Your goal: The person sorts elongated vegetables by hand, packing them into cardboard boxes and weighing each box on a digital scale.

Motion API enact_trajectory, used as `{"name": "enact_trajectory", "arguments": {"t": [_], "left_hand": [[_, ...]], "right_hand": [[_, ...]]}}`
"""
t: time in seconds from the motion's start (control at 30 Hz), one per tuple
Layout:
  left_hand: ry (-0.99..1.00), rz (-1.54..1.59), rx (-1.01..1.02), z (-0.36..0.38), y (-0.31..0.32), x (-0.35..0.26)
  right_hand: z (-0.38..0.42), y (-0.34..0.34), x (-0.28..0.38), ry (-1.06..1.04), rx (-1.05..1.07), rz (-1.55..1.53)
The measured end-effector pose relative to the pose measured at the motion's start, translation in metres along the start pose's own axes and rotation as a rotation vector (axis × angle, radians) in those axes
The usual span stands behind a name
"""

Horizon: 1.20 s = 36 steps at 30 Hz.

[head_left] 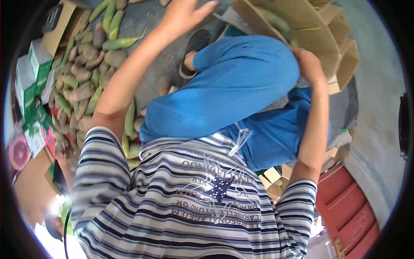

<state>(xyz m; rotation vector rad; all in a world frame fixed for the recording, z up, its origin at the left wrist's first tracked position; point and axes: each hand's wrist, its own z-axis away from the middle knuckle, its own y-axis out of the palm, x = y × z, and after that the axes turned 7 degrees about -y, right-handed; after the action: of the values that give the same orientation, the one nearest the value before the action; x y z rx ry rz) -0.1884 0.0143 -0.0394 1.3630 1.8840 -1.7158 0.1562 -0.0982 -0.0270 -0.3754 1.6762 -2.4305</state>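
Note:
My left hand [184, 16] is at the top edge of the view, over the dark floor, with the thumb stretched away from the palm and the other fingertips cut off by the frame. On the other side, my right hand [308, 65] is beside my raised knee, right at the edge of an open cardboard box [312, 32]; its fingers are mostly hidden, and I cannot tell whether they grip the board. Inside the box lies a pale green, long vegetable [276, 20]. Left of my left forearm spreads a heap of green and brownish radish-like roots [84, 75].
Green-and-white cartons [36, 71] stand along the left, near a pink round object [19, 152]. My shod foot [198, 47] rests on the dark floor [148, 64]. Another person's arm [64, 170] shows at lower left. A red door [347, 200] is at lower right, beside a pale wall [379, 86].

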Motion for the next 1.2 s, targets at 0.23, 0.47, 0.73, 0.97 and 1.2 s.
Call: {"name": "enact_trajectory", "arguments": {"t": [0.23,0.47,0.73,0.97,1.2], "left_hand": [[-1.013,-0.694,0.726,0.310,-0.068,0.224],[-1.405,-0.826,0.815,0.418,-0.077,0.202],[-1.299,-0.820,0.687,0.373,-0.048,0.202],[-0.663,-0.062,-0.026,0.212,-0.034,0.140],[0.166,0.211,-0.343,-0.012,-0.026,-0.068]], "right_hand": [[-0.002,-0.010,0.006,0.043,-0.056,-0.109],[-0.004,-0.012,0.001,0.152,-0.021,-0.126],[-0.002,-0.013,0.011,0.223,0.031,-0.080],[-0.003,-0.011,0.016,0.166,-0.025,-0.044],[-0.005,-0.003,0.013,0.141,-0.045,-0.014]]}}
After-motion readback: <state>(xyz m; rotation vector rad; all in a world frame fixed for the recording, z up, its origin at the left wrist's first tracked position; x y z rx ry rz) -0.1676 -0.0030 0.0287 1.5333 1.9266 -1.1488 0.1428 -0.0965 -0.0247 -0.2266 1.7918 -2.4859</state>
